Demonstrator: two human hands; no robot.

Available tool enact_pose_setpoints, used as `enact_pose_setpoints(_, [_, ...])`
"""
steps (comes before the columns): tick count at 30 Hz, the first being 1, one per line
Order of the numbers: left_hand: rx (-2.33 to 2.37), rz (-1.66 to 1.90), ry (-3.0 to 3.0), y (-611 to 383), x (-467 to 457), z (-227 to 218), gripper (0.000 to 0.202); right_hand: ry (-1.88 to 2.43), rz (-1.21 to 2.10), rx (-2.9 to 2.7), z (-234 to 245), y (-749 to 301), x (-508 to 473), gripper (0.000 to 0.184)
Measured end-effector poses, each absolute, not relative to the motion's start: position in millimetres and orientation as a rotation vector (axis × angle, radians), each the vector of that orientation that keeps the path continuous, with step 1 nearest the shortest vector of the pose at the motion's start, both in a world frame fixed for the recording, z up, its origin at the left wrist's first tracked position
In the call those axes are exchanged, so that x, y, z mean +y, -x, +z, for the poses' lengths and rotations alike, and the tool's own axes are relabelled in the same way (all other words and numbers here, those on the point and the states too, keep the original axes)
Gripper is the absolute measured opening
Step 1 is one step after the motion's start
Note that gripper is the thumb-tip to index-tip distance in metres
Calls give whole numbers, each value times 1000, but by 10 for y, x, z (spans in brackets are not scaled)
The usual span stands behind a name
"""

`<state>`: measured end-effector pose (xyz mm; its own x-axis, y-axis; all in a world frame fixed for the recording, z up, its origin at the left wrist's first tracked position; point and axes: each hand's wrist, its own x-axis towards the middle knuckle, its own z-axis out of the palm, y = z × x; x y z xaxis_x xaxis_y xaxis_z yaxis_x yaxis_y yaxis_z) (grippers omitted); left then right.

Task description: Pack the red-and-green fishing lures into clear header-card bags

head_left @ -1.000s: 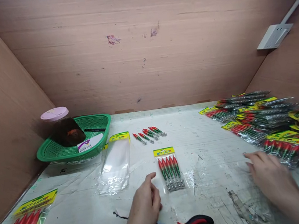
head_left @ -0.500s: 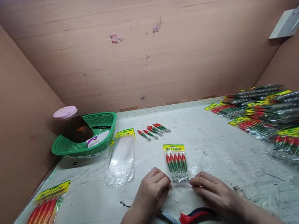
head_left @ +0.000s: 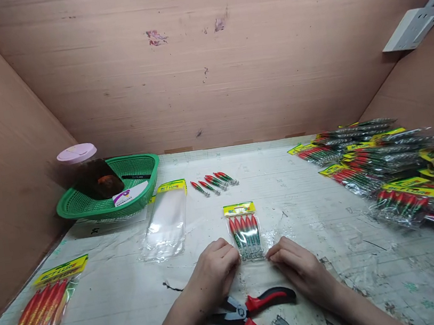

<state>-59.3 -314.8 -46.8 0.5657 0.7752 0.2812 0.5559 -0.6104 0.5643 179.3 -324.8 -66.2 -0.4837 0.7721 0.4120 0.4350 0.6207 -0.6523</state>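
A clear packet of red-and-green fishing lures [head_left: 245, 231], with a yellow header, lies in front of me. My left hand [head_left: 218, 267] is closed, its fingertips pinching the packet's lower left corner. At the lower right corner, the closed fingers of my right hand [head_left: 296, 264] grip the plastic edge. Pliers [head_left: 242, 312] with red and black handles lie spread between my forearms, touched by neither hand. Beyond the packet, several loose lures [head_left: 215, 182] rest in a slanted row. A stack of clear header bags [head_left: 166, 220] lies to their left.
A green basket [head_left: 151, 185] at the back left holds a pink-lidded cup [head_left: 78, 154] and a card. Filled lure packets [head_left: 390, 159] are heaped on the right. Another packet of red-orange lures [head_left: 46, 310] lies front left. A white socket [head_left: 412, 30] hangs on the right wall.
The whole view has shifted, so things appear slightly farther left and higher. Both hands stay at the packet's lower corners, and the packet's lower edge appears a little raised toward me or tilted.
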Motion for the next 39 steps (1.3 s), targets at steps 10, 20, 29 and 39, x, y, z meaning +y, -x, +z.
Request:
enact_pose_setpoints(10, [1587,641,-1941,413,-3176,-506,16,1461,703,-1873,-618,-1481,-3216,22])
enact_pose_setpoints(20, [1755,576,-1796,346,-3159,-442,17,1818,712,-1652,-571,-1255,-3154,21])
enact_pose_setpoints(29, [1733,627,-1732,473,-3077,-450,30,1841,775,-1427,-455,-1136,-3097,26])
enact_pose_setpoints(39, [1243,1104,-862,348,-3221,-461,70,1304,1270,-1084,-370,-1115,-3307,39])
